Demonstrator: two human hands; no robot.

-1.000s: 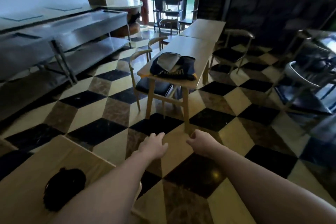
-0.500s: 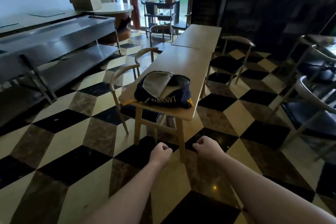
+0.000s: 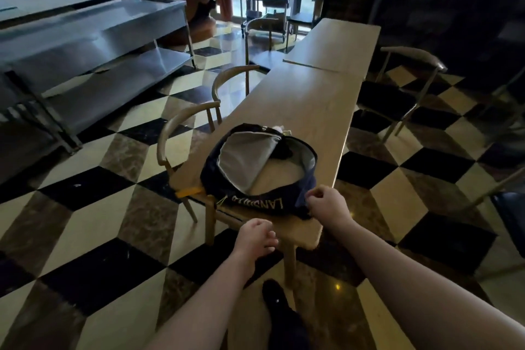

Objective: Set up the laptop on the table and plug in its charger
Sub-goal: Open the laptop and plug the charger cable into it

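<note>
A dim café room with a checkered floor (image 3: 93, 207); the long wooden worktop (image 3: 309, 99) runs toward twelve o'clock. A dark bag (image 3: 257, 170) lies unzipped at its near end, its lower edge close to the worktop's edge. No laptop shows plainly; it is presumably inside. The right hand (image 3: 326, 202) touches the bag's five-o'clock corner, fingers curled; whether it grips I cannot tell. The left hand (image 3: 255, 239) hangs loosely curled, empty. Tugging that corner alone could drag the bag off the worktop.

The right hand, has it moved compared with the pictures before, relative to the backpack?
Yes. The right hand has come forward: earlier it hung over the floor short of the wooden table, now it reaches the near edge of the backpack.
</note>
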